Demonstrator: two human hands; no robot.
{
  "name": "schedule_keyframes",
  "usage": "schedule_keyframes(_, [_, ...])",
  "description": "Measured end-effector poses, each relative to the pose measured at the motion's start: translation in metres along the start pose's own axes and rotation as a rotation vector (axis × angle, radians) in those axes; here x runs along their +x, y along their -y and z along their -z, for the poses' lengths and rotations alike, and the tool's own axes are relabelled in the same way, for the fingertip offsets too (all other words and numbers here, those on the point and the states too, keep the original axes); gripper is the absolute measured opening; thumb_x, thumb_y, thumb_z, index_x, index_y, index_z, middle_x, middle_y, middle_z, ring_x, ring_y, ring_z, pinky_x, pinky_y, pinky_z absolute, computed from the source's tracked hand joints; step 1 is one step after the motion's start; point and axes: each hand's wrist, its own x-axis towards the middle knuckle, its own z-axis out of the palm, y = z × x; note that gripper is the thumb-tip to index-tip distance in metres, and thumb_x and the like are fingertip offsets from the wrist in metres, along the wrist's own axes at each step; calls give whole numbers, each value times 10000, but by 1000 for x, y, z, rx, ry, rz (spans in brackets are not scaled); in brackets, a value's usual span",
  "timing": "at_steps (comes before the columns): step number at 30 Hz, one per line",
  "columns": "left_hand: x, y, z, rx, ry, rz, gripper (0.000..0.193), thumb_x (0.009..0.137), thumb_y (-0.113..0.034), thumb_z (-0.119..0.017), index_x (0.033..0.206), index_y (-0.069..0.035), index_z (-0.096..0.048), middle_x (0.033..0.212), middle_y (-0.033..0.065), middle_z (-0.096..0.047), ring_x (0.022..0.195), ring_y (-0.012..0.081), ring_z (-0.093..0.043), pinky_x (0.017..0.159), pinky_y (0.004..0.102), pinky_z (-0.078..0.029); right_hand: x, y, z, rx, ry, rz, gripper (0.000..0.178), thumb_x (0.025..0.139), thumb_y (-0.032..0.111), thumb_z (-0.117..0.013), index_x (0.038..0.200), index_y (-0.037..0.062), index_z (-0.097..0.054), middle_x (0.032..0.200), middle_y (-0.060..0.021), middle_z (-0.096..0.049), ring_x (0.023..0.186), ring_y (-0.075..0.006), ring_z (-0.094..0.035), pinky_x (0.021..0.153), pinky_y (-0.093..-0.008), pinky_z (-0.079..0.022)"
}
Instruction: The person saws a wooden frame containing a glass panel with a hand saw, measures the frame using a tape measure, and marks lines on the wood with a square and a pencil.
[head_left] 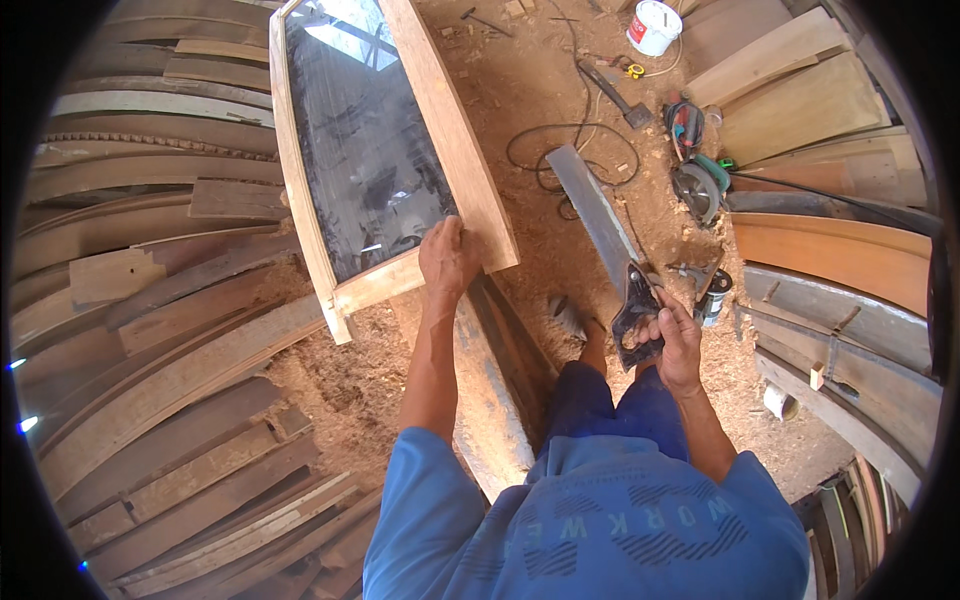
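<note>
Right fingers (pixel 680 326) grip black-handled metal handsaw (pixel 603 213). Left fingers (pixel 450 232) curled at wooden frame (pixel 450 130) around glossy panel (pixel 370 150); can't tell if clasping.

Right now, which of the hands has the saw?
The right hand, gripping the saw by its black handle; the left hand is at the near end of the wooden frame.
</note>
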Motion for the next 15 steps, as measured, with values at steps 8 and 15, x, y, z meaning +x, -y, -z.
schedule_keyframes(8, [-8,2,15,-215,-44,72,184,919,-122,-678,1055,-5,-638,1106,217,-687,1045,400,-635,860,499,-493,-2,-2,-24,-46,87,-71,471,1064,191,-564,1430,-96,-491,786,-18,-538,734,-117,-576,744,-307,-566])
schedule_keyframes(15, [-92,-48,16,-201,-41,-493,351,871,-40,-615,1219,-27,-658,1344,245,-624,1300,414,-563,1129,488,-425,-3,-20,-33,-24,91,-85,488,1050,196,-601,1426,-99,-501,777,-19,-573,718,-118,-616,730,-284,-557])
